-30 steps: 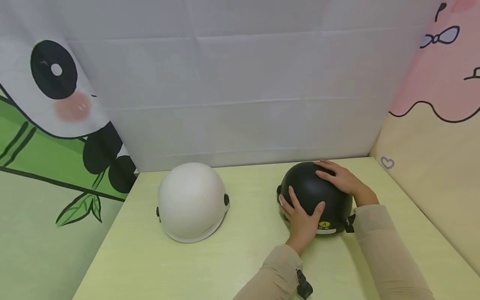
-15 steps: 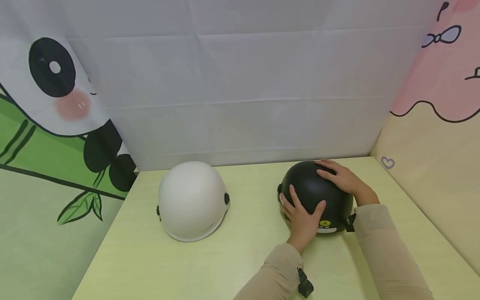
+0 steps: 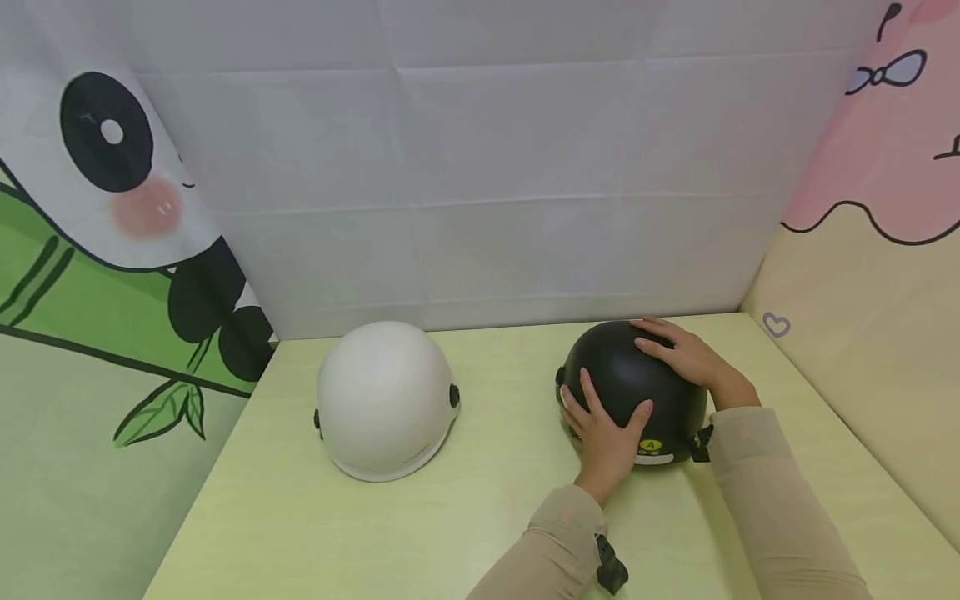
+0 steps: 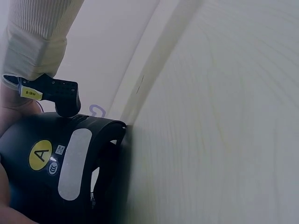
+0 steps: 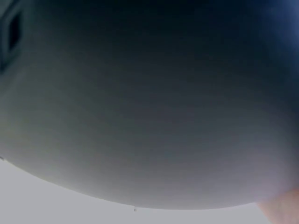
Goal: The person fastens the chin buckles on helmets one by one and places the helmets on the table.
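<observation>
A black helmet (image 3: 618, 367) sits dome up at the back right of the table (image 3: 480, 533). My left hand (image 3: 606, 437) rests on its left front, fingers spread and thumb apart. Over the top right of the dome lies my right hand (image 3: 688, 358), fingers stretched across the shell. In the left wrist view a round yellow "A" sticker (image 4: 40, 155) and a pale strip (image 4: 74, 164) mark the black shell close to the table. The dark shell (image 5: 149, 116) fills most of the right wrist view. To the left stands a white helmet (image 3: 386, 400), untouched.
A white cloth backdrop (image 3: 480, 167) rises behind the table. Printed cartoon panels flank it, with a green one (image 3: 82, 458) on the left and a pink and cream one (image 3: 862, 333) on the right. A black wrist device (image 3: 611, 565) hangs by the left sleeve.
The head view has shifted very slightly. Both hands keep their places on the black helmet, and neither helmet has visibly moved on the table.
</observation>
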Tool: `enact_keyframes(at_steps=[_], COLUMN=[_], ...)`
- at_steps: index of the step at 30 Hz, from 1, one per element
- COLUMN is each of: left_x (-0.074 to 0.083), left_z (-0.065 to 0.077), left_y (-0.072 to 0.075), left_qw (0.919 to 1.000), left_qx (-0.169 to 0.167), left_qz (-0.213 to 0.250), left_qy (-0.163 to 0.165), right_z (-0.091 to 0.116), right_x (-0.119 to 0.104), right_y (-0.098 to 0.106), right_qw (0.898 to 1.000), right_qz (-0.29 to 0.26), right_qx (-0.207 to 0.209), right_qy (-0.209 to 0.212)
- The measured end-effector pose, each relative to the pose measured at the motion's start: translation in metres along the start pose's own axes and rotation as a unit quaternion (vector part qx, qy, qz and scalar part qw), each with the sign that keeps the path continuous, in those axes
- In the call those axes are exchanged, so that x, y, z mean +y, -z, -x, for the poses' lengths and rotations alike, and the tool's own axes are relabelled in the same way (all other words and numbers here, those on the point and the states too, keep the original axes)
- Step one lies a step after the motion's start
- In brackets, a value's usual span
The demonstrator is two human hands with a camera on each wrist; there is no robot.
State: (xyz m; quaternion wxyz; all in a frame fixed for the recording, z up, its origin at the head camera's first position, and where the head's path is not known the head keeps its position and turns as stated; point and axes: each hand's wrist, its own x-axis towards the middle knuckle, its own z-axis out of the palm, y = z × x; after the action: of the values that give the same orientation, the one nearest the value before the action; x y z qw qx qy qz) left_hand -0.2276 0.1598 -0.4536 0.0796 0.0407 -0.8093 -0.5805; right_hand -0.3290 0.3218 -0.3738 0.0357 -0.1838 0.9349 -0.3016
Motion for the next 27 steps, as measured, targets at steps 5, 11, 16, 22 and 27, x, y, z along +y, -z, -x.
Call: enact_keyframes(at_steps=[5, 11, 16, 22, 27], left_x=[0.000, 0.001, 0.001, 0.002, 0.004], left_z=[0.000, 0.002, 0.001, 0.001, 0.000], left_y=[0.002, 0.006, 0.012, 0.029, 0.041], left_qw=[1.0000, 0.9999, 0.9999, 0.9977, 0.9943], left_qx=[-0.005, -0.007, -0.011, -0.046, -0.072], left_qz=[0.003, 0.009, 0.003, -0.029, -0.049], left_qy=[0.003, 0.004, -0.011, -0.040, -0.061], right_z=[0.001, 0.003, 0.003, 0.007, 0.011], right_x=[-0.002, -0.007, -0.010, -0.020, -0.035], right_y=[0.001, 0.002, 0.003, 0.005, 0.003], right_qw=[1.000, 1.000, 1.000, 1.000, 0.999], right_qz=[-0.002, -0.008, -0.005, -0.003, 0.007], right_qx=[-0.004, -0.010, -0.009, 0.016, 0.034], right_qy=[0.002, 0.003, -0.001, -0.004, -0.015])
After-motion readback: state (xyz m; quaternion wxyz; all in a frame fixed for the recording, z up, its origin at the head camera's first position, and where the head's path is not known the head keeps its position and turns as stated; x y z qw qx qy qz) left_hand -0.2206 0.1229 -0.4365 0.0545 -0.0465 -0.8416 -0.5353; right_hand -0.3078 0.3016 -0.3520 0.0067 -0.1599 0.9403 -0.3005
